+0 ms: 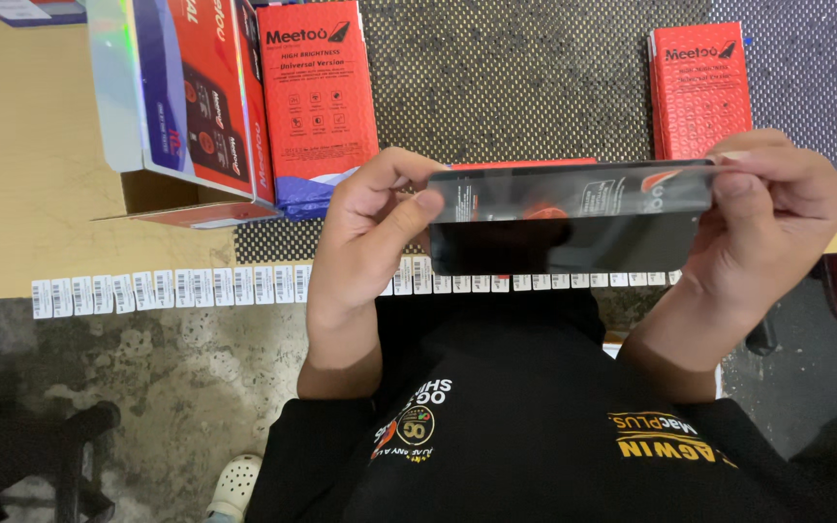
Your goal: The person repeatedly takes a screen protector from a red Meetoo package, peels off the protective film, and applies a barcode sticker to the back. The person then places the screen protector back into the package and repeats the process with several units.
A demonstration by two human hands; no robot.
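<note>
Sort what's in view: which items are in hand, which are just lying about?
In hand:
- flat black glossy panel, held level by its two ends
- left hand
- right hand

Lying about:
- open carton
- red packet beside it
- red packet stack
- barcode sticker strip
- white clog

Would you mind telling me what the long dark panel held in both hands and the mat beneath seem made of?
Long dark panel: probably glass or glossy plastic; it mirrors red and white shapes. Black mat: apparently rubbery mesh, matte, with a fine dotted weave.
</note>
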